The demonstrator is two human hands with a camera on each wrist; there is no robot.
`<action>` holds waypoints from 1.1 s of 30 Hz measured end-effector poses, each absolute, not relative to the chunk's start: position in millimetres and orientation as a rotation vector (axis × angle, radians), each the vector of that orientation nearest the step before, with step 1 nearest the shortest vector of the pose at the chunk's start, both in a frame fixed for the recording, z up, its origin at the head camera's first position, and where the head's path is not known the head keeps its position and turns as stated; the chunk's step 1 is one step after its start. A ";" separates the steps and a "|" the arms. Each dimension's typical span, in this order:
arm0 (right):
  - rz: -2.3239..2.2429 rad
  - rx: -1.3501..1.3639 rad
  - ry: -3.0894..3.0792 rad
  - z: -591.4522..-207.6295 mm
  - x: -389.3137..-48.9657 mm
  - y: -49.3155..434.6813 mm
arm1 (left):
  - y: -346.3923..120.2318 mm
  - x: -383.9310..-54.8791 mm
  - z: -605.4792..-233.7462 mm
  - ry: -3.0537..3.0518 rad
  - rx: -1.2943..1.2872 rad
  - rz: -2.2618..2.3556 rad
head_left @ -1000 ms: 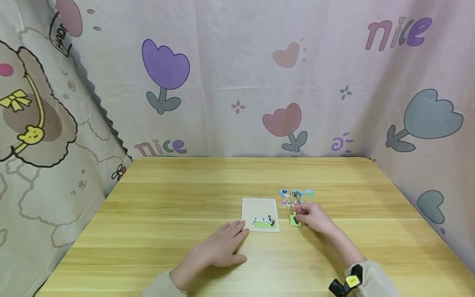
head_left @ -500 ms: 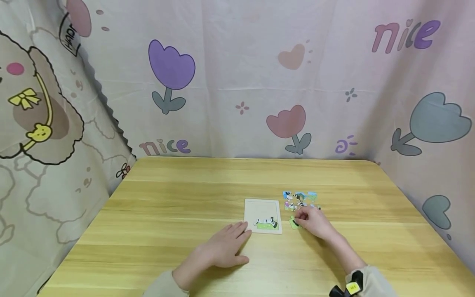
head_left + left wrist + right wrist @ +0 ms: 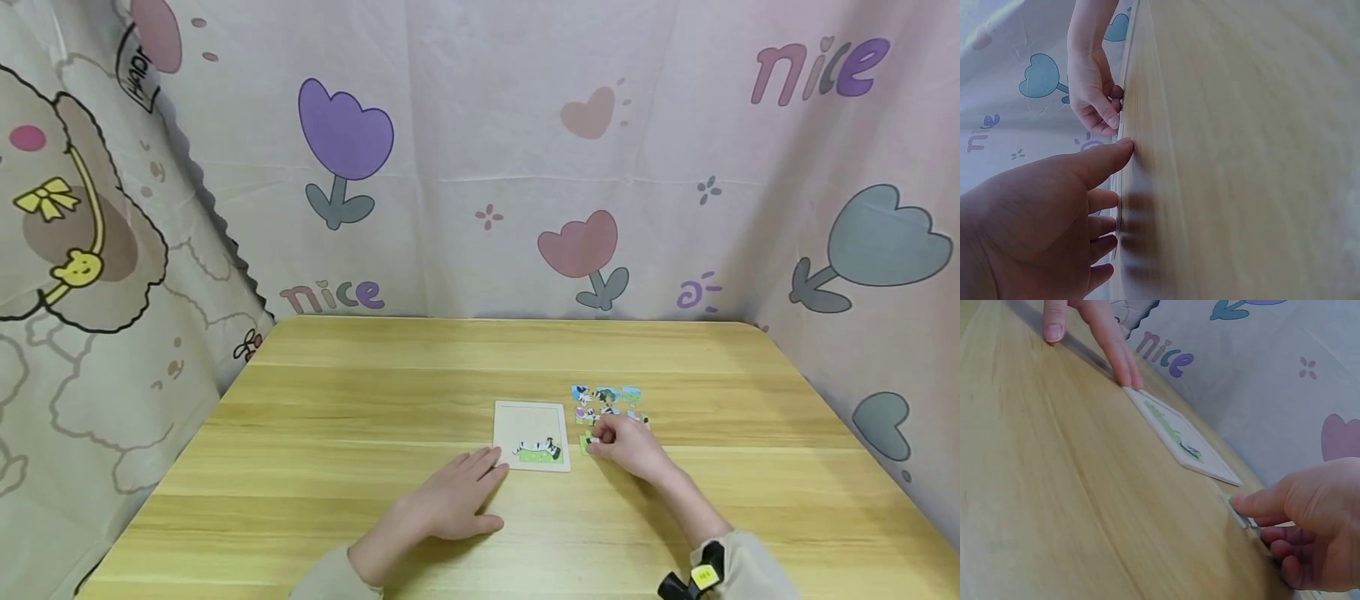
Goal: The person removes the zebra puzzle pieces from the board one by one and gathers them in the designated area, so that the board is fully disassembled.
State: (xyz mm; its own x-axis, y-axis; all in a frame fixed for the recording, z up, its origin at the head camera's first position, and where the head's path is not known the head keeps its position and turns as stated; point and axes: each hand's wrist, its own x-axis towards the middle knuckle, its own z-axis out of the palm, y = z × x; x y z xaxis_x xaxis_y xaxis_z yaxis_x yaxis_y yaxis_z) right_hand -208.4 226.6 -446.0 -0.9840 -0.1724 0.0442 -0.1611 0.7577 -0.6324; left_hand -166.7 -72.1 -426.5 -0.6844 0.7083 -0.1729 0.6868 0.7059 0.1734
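Note:
A white puzzle tray (image 3: 528, 421) lies on the table, with a strip of green and black-and-white picture pieces (image 3: 538, 451) fitted along its near side. My left hand (image 3: 457, 493) rests with straight, slightly spread fingers at the tray's near left corner. Just right of the tray, my right hand (image 3: 633, 447) pinches a green puzzle piece (image 3: 585, 444) between thumb and fingers. In the right wrist view the thumb lies over this piece (image 3: 1236, 514), close to the tabletop, and the hand hides part of it. The left wrist view shows both hands low over the table.
Several loose puzzle pieces (image 3: 606, 396) in blue, green and pink lie in rows behind my right hand, partly covered by it. The wooden table (image 3: 360, 400) ends at a patterned curtain (image 3: 450, 167) at the back and sides.
My right hand has shifted slightly left with the green piece, which tilted and now sits nearer the tray's right edge. The left hand stays at the tray corner; the head view shifted a little.

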 end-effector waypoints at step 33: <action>-1.024 -0.686 2.825 -439.4 -215.4 151.5 | -71.9 -168.2 -425.6 2.688 1.141 0.149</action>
